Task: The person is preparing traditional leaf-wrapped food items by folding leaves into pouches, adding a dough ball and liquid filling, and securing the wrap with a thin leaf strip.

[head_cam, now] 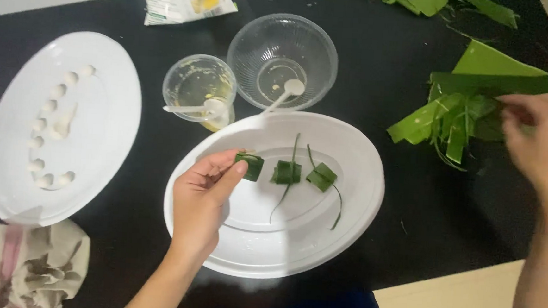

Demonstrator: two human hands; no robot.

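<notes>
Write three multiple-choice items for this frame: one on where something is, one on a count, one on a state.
1. Where do the small white dough balls lie?
A. On the oval white plate at left
B. In the clear bowl
C. On the cloth

2. How many folded leaf parcels are on or over the near white plate?
A. One
B. Three
C. Five

3. What is the left hand doing?
A. Resting flat on the table
B. Pinching a leaf parcel between its fingertips
C. Holding a spoon

Answers: 1 A, the balls sit in a curved row on the left plate. 2 B, two parcels lie on the plate and a third is in the fingers. 3 B, thumb and fingers close on the leftmost parcel, while the right hand is at the pile of leaf strips.
</notes>
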